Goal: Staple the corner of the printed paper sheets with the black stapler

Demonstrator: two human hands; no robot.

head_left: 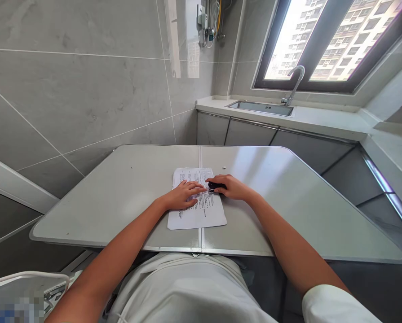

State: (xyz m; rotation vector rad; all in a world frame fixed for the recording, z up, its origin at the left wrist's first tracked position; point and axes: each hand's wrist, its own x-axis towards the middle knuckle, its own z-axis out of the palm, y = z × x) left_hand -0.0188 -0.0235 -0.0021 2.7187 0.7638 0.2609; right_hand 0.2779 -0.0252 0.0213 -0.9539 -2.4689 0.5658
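A printed sheet of paper (pixel 201 214) lies flat on the grey folding table (pixel 120 197), near its middle seam. My left hand (pixel 183 195) rests on the sheet with its fingers stretched flat, pressing it down. My right hand (pixel 230 186) is at the sheet's right edge, its fingers closed over a small black object (pixel 216 185), possibly a stapler or clip, that touches the paper. The fingertips of both hands almost meet.
A tiled wall stands to the left and behind the table. Beyond it runs a white counter (pixel 322 119) with a steel sink (pixel 259 107) and tap (pixel 293 85) under a window. A white rack edge (pixel 28 280) shows at lower left.
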